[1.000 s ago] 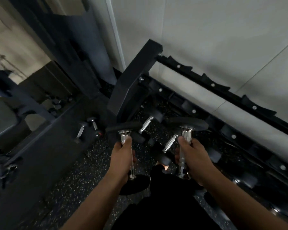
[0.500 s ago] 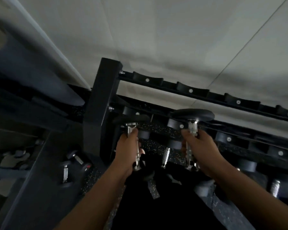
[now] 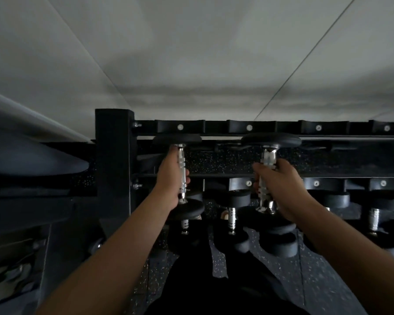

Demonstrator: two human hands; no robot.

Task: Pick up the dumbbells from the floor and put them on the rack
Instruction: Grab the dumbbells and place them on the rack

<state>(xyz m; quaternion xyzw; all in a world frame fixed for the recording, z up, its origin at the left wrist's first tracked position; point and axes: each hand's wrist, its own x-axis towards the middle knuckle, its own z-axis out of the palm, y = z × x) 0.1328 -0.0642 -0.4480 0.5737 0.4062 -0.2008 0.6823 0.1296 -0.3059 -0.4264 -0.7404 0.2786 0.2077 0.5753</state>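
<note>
Both arms are stretched forward from the bottom of the frame, and each one carries a load. The left hand (image 3: 171,178) is wrapped tight around the chrome handle of the left dumbbell (image 3: 182,173), just left of centre, with the handle running almost straight up the picture. Its far black head sits right at the front rail of the dumbbell rack (image 3: 248,128)'s top tier; whether it touches the rail, I cannot tell. Its near head hangs just below the wrist.

Over on the right of centre, the right hand (image 3: 282,185) is clamped on the handle of the right dumbbell (image 3: 268,176), a chunkier one with a wider head. That far head also lies level with the top rail, under the 2nd saddle from the left. The handle tilts very slightly.

The rack crosses the middle of the frame from a black upright post (image 3: 112,160) at centre left out to the right edge, its saddles each fixed with 1 bright bolt. On the lower tier, more racked dumbbells (image 3: 237,197) show below the hands, dark and partly hidden. A speckled rubber floor (image 3: 328,280) fills the lower right, and a pale wall (image 3: 191,64) covers the whole upper half.
</note>
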